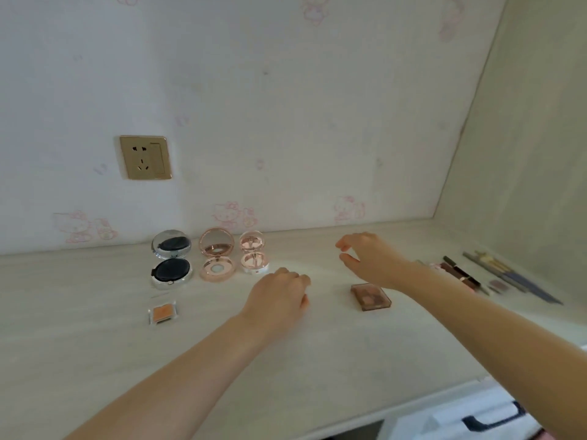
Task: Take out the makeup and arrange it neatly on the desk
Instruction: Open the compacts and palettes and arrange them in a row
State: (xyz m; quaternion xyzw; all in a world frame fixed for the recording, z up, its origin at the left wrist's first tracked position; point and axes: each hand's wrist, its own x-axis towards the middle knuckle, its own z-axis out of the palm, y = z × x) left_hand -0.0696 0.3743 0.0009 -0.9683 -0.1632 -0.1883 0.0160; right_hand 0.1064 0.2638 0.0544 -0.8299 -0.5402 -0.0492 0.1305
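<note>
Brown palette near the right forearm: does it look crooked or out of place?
Yes. The brown palette lies slightly turned and alone, apart from the row of three open compacts by the wall. Nothing looks spilled or broken.

text: none legible — wallpaper (286, 122) | cartoon prints only — compacts (216, 255) unlabelled

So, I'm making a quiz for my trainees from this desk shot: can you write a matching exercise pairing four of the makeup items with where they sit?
Items:
1. round silver compact with black cushion
2. small clear case of orange powder
3. square brown eyeshadow palette
4. small rose-gold round compact

Places:
A. below the right forearm
B. leftmost of the open row by the wall
C. alone, nearer the front than the silver compact
D. rightmost of that row

Pairs: 1-B, 2-C, 3-A, 4-D
</note>
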